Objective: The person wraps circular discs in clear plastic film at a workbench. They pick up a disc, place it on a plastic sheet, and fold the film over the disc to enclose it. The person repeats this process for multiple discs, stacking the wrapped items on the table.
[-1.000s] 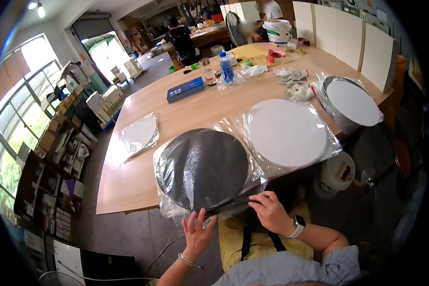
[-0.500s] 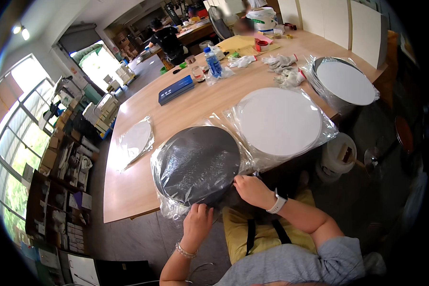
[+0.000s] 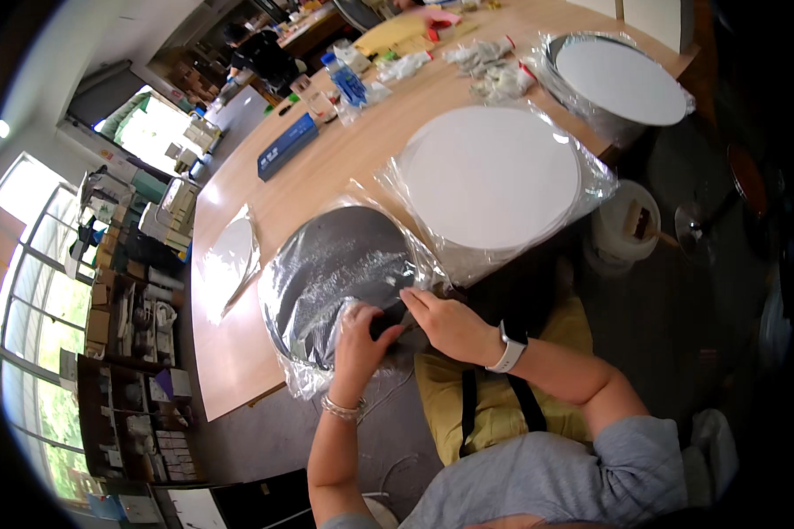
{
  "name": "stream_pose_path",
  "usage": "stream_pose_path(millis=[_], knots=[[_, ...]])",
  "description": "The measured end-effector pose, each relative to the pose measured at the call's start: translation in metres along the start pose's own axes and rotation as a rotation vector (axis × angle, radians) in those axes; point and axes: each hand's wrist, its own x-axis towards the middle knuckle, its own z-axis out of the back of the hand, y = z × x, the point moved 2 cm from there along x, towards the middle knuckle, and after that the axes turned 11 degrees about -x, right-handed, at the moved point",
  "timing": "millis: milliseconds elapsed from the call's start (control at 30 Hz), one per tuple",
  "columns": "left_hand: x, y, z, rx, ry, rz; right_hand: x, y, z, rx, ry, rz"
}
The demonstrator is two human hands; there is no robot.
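A dark grey round disc [image 3: 353, 238] in a clear plastic bag [image 3: 302, 381] lies at the table's near edge. My left hand [image 3: 359, 339] is over the bag's near part, fingers bent into the bunched film and thumb pointing right. Close beside it, my right hand [image 3: 454, 326] has its fingertips pinched together on the film at the disc's right near edge. The film shines and wrinkles across the disc. What lies under my fingers is partly hidden. Right of this bag, a large white disc [image 3: 494, 176] rests in its own clear plastic.
Another bagged white disc [image 3: 622, 81] lies at the far right, a small one [image 3: 231, 256] at left. Beyond are a blue box [image 3: 288, 146], a water bottle [image 3: 344, 81] and white gloves [image 3: 503, 81]. A white bucket [image 3: 625, 225] stands below the right edge. A person [image 3: 260, 60] sits farther back.
My left hand has moved up from the bag's near edge onto the disc, its thumb now apart. My right hand has shifted slightly left and up. The view has tilted, too.
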Motion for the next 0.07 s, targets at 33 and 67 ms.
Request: stream_pose_path(millis=[33,67], knots=[[0.0021,0.0003,0.004,-0.022,0.025,0.01,-0.0011,-0.0027,-0.001,0.015,0.021,-0.005],[0.0033,0.0014,0.0071,-0.085,0.062,0.038,-0.001,-0.0062,-0.0001,0.03,0.042,-0.01]])
